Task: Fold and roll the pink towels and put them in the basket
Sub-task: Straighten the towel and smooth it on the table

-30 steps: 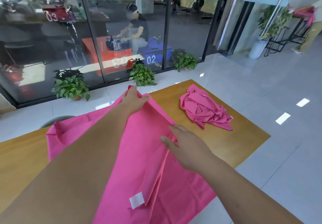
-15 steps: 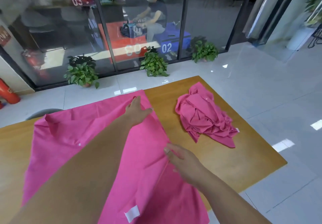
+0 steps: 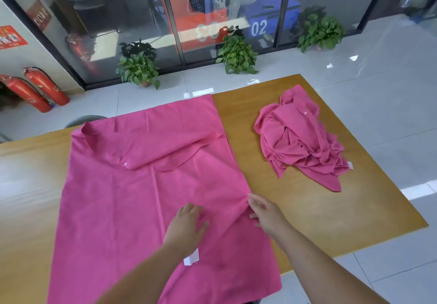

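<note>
Left hand (image 3: 186,225) is laid palm down on the near middle of the spread towel (image 3: 132,199), with fingers (image 3: 189,209) bent at the knuckles, tips on the cloth and thumb splayed to the right; whether any cloth is gathered under them cannot be told. Right hand (image 3: 267,216) is set at the towel's right edge, fingers only slightly parted, and the hem is pinched between fingers and thumb, with creases drawn toward the grip. The two hands are close but apart. One towel is spread flat across the wooden table (image 3: 319,214). Its far-left corner is turned up, a loose flap is folded diagonally over its middle, and its near end is hung over the table's near edge. One white label (image 3: 191,259) is seen on it, partly covered by the left wrist. One crumpled pink heap (image 3: 300,138) is lain on the table's right part, well apart from the spread towel; the number of towels in it cannot be told, and one small white tag is shown at its right edge. Beyond the table, three potted plants (image 3: 138,67) are counted on the tiled floor along a glass wall, and two red fire extinguishers (image 3: 45,86) are leaned at the far left.
</note>
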